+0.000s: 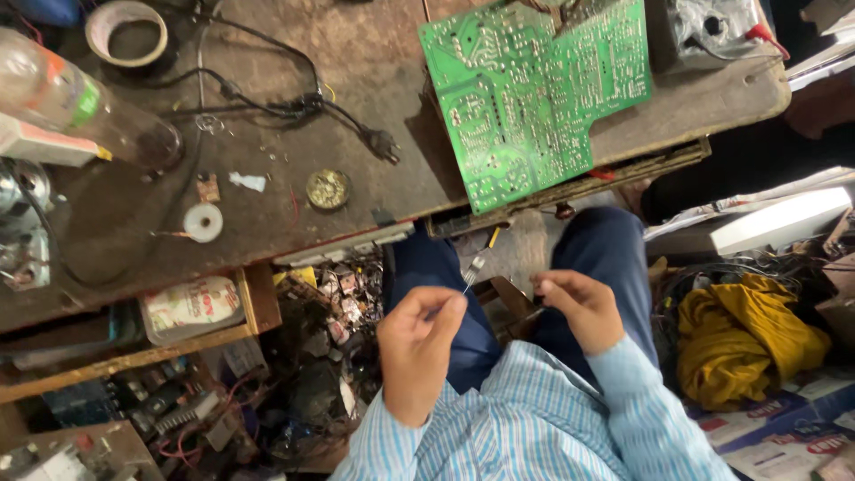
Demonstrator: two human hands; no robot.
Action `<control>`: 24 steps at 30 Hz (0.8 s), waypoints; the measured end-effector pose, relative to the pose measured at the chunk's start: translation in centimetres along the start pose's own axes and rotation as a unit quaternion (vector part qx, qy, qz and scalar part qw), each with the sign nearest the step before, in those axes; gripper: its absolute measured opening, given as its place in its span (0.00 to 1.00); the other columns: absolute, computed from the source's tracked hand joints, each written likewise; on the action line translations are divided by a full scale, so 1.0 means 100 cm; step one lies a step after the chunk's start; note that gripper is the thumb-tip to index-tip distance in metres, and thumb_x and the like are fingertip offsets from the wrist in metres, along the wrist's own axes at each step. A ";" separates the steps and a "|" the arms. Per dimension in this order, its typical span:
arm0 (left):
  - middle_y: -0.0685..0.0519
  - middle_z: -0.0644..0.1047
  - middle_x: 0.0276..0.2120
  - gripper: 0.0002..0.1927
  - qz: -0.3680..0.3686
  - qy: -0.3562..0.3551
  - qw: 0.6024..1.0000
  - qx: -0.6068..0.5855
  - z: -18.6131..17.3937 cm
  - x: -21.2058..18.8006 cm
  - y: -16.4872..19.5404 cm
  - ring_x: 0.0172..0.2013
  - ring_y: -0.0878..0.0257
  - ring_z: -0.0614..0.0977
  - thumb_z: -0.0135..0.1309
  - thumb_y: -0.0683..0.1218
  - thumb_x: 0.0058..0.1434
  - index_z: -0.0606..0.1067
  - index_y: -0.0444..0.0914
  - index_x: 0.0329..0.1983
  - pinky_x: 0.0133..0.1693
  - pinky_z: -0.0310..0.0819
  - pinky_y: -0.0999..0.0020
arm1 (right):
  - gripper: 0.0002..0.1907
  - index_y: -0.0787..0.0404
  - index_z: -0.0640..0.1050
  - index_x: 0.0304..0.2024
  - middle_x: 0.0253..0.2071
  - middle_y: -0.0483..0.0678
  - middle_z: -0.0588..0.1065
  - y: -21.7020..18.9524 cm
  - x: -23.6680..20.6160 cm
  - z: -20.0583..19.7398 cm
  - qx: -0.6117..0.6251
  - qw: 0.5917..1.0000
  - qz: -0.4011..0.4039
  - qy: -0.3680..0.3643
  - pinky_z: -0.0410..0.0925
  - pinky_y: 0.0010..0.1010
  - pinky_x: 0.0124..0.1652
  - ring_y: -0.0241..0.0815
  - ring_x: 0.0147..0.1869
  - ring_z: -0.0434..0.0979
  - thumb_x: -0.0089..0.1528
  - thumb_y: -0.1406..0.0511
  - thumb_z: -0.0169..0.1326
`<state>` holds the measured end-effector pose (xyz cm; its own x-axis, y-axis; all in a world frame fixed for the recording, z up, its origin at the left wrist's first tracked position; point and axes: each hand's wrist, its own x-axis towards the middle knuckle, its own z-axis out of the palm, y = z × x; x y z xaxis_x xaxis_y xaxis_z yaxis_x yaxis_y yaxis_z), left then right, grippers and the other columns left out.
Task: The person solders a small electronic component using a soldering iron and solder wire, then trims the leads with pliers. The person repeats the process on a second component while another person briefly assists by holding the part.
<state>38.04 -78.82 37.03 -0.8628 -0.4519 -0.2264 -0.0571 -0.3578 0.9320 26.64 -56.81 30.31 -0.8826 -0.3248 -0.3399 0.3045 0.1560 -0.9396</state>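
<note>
Hands are low over the blue trousers. Left hand point(417, 343) pinches a thin metal tool point(473, 271) that sticks up toward the bench. Right hand point(579, 307) is curled shut on something tiny and dark; I cannot tell what. Up on the brown workbench point(374, 53) lies a big green circuit board point(534, 93). A clear bottle point(80, 107) with an orange and green label lies at the left. A white packet point(191, 307) with red print sits in the wooden shelf below. White and red printed boxes point(784, 428) are at the bottom right, under a yellow cloth point(748, 338).
</note>
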 end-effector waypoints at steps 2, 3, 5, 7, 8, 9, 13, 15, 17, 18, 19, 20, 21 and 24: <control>0.51 0.82 0.37 0.07 0.046 -0.019 0.999 0.022 0.026 -0.003 -0.015 0.39 0.71 0.81 0.60 0.38 0.66 0.79 0.28 0.42 0.44 0.77 0.76 | 0.14 0.70 0.80 0.52 0.49 0.50 0.82 -0.011 -0.035 -0.008 0.040 0.999 -0.033 -0.004 0.71 0.28 0.51 0.37 0.51 0.80 0.65 0.68 0.56; 0.52 0.82 0.37 0.06 0.064 -0.029 0.997 0.035 0.040 -0.006 -0.023 0.40 0.72 0.81 0.60 0.38 0.66 0.79 0.28 0.42 0.45 0.77 0.77 | 0.14 0.70 0.80 0.53 0.50 0.50 0.81 -0.017 -0.048 -0.012 0.045 0.998 -0.049 -0.004 0.70 0.28 0.55 0.37 0.54 0.79 0.66 0.69 0.56; 0.52 0.82 0.37 0.07 0.035 -0.021 0.999 -0.015 0.069 -0.017 -0.038 0.39 0.71 0.81 0.60 0.39 0.66 0.79 0.28 0.43 0.43 0.77 0.77 | 0.14 0.70 0.79 0.54 0.52 0.50 0.80 -0.027 -0.069 -0.017 0.066 0.995 -0.075 -0.008 0.69 0.28 0.59 0.38 0.58 0.78 0.66 0.71 0.56; 0.52 0.82 0.37 0.07 0.000 -0.025 0.998 -0.062 0.095 -0.027 -0.051 0.38 0.71 0.81 0.60 0.39 0.66 0.79 0.28 0.44 0.41 0.76 0.76 | 0.16 0.69 0.78 0.56 0.56 0.49 0.78 -0.035 -0.076 -0.027 0.096 0.990 -0.104 -0.020 0.68 0.29 0.61 0.38 0.61 0.76 0.65 0.72 0.57; 0.52 0.82 0.37 0.08 -0.021 -0.032 0.996 -0.085 0.107 -0.031 -0.056 0.37 0.70 0.81 0.60 0.39 0.66 0.79 0.28 0.44 0.40 0.77 0.76 | 0.17 0.69 0.78 0.55 0.56 0.51 0.78 -0.037 -0.077 -0.035 0.029 0.987 -0.158 -0.023 0.67 0.29 0.61 0.39 0.62 0.76 0.63 0.73 0.59; 0.52 0.82 0.37 0.08 -0.042 -0.039 0.992 -0.109 0.119 -0.034 -0.061 0.37 0.70 0.81 0.59 0.39 0.66 0.78 0.28 0.44 0.39 0.77 0.75 | 0.18 0.70 0.77 0.55 0.56 0.52 0.78 -0.039 -0.078 -0.044 -0.040 0.976 -0.211 -0.026 0.67 0.29 0.62 0.40 0.62 0.76 0.62 0.73 0.60; 0.51 0.81 0.37 0.08 -0.057 -0.072 0.989 -0.112 0.165 -0.047 -0.077 0.36 0.69 0.81 0.59 0.39 0.68 0.78 0.28 0.45 0.39 0.78 0.74 | 0.19 0.67 0.79 0.53 0.49 0.51 0.82 -0.041 -0.092 -0.087 -0.163 0.962 -0.220 -0.006 0.72 0.26 0.53 0.38 0.53 0.82 0.59 0.73 0.65; 0.51 0.81 0.37 0.08 -0.076 -0.088 0.987 -0.115 0.191 -0.052 -0.084 0.36 0.68 0.83 0.59 0.39 0.67 0.78 0.29 0.45 0.40 0.79 0.74 | 0.17 0.66 0.80 0.51 0.47 0.50 0.82 -0.040 -0.100 -0.109 -0.168 0.959 -0.227 0.033 0.73 0.26 0.50 0.38 0.50 0.83 0.59 0.73 0.65; 0.50 0.82 0.37 0.08 -0.075 -0.115 0.986 -0.095 0.216 -0.059 -0.090 0.37 0.68 0.83 0.60 0.39 0.67 0.78 0.28 0.45 0.42 0.79 0.74 | 0.14 0.67 0.81 0.48 0.46 0.50 0.82 -0.038 -0.107 -0.131 -0.175 0.951 -0.243 0.079 0.74 0.25 0.48 0.38 0.48 0.84 0.59 0.73 0.65; 0.50 0.82 0.38 0.08 -0.076 -0.130 0.985 -0.086 0.228 -0.062 -0.093 0.38 0.68 0.83 0.60 0.39 0.67 0.78 0.28 0.45 0.43 0.79 0.74 | 0.13 0.67 0.81 0.47 0.46 0.51 0.82 -0.037 -0.112 -0.142 -0.180 0.945 -0.253 0.103 0.74 0.26 0.49 0.39 0.48 0.84 0.60 0.74 0.65; 0.50 0.82 0.38 0.08 -0.085 -0.145 0.983 -0.080 0.239 -0.065 -0.097 0.38 0.68 0.83 0.60 0.39 0.67 0.78 0.28 0.44 0.43 0.79 0.74 | 0.11 0.67 0.81 0.46 0.46 0.51 0.82 -0.035 -0.116 -0.152 -0.185 0.938 -0.263 0.127 0.74 0.26 0.49 0.39 0.49 0.84 0.61 0.74 0.64; 0.50 0.82 0.37 0.08 -0.094 -0.159 0.980 -0.073 0.248 -0.068 -0.100 0.38 0.67 0.83 0.60 0.39 0.66 0.78 0.28 0.44 0.43 0.79 0.74 | 0.11 0.67 0.81 0.46 0.45 0.51 0.82 -0.033 -0.122 -0.162 -0.174 0.939 -0.258 0.143 0.74 0.25 0.47 0.39 0.48 0.84 0.61 0.74 0.64; 0.50 0.82 0.37 0.08 -0.104 -0.174 0.977 -0.065 0.256 -0.071 -0.103 0.38 0.67 0.83 0.60 0.39 0.66 0.78 0.28 0.44 0.43 0.79 0.73 | 0.10 0.67 0.81 0.45 0.45 0.51 0.82 -0.031 -0.127 -0.171 -0.164 0.940 -0.253 0.159 0.74 0.25 0.46 0.39 0.46 0.84 0.61 0.75 0.64; 0.51 0.83 0.36 0.08 -0.124 -0.223 0.966 -0.027 0.274 -0.078 -0.117 0.38 0.68 0.83 0.61 0.40 0.65 0.79 0.29 0.42 0.43 0.80 0.73 | 0.09 0.68 0.81 0.45 0.43 0.51 0.81 -0.021 -0.143 -0.196 -0.139 0.939 -0.245 0.198 0.74 0.24 0.44 0.38 0.44 0.83 0.62 0.75 0.63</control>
<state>31.67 -48.78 35.65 -0.9572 0.0464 -0.2855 -0.2744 -0.4578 0.8456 31.56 -34.18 37.90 -0.9732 -0.0563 0.2230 -0.2289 0.3332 -0.9147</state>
